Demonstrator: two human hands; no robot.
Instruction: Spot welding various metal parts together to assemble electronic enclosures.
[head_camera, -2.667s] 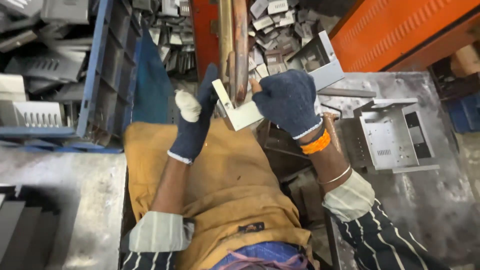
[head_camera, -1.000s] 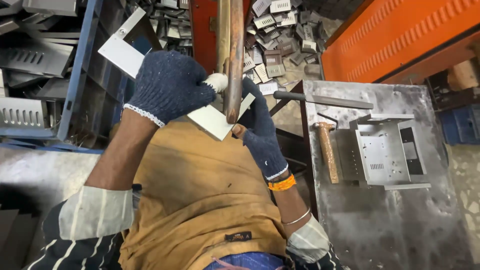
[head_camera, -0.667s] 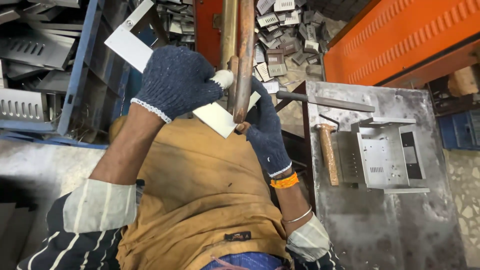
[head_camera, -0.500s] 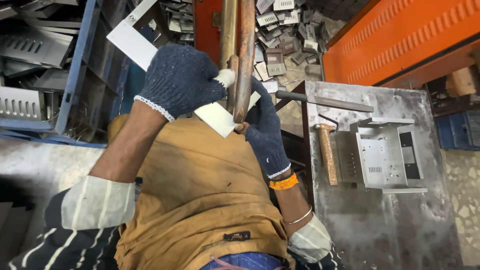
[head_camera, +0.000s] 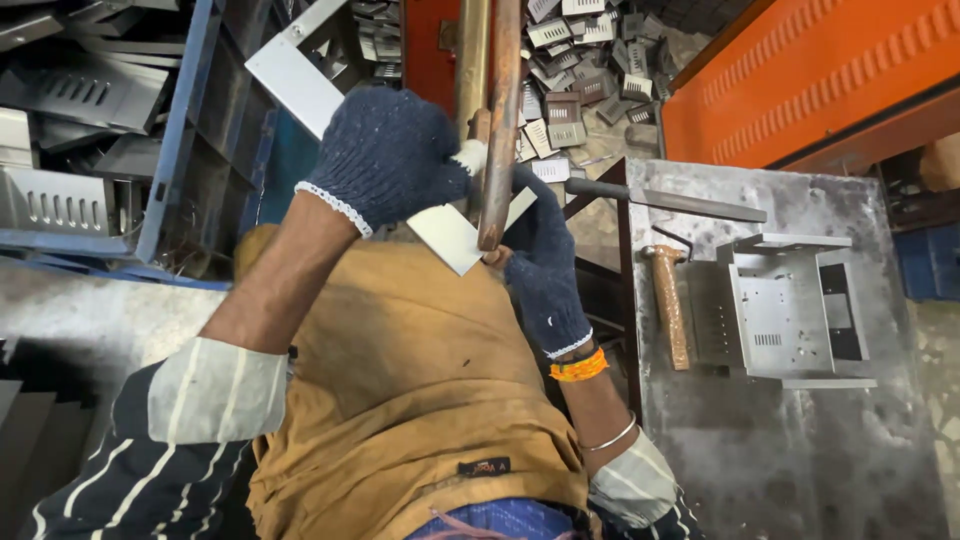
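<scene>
Both gloved hands grip the metal strip (head_camera: 455, 225) w/ closed fingers, left hand (head_camera: 385, 155) above, right hand (head_camera: 540, 265) under, rods (head_camera: 490, 110) just past the fingertips; looks thin, stiff, sharp-edged, so best held by flat faces
</scene>
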